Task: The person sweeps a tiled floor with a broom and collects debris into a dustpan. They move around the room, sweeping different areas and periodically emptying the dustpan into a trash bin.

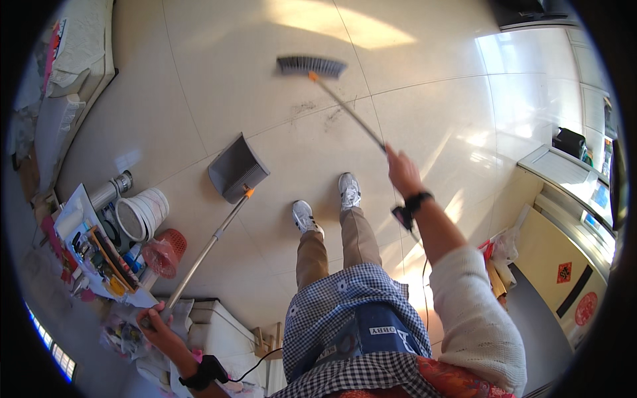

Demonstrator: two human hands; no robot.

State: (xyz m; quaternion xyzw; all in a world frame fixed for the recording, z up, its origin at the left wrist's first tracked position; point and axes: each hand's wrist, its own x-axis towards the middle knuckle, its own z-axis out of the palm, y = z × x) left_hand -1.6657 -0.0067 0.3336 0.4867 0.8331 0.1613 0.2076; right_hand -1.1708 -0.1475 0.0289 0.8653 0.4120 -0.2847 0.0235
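- Gingham apron [358, 290]: nearest the camera, presumably protecting the clothing beneath.
- Right hand [402, 174]: wrapped around the shaft of the broom [312, 65], whose head is beyond dark debris [304, 107] on the tiled floor [245, 73]; its length presumably spares stooping.
- Left hand [162, 331]: clamped on the handle of the dustpan [236, 169], left of the shoes [350, 192], likely held aside to give the broom room.

The dustpan [229, 169] is grey, the broom joint [313, 76] orange, the apron [325, 292] checked.
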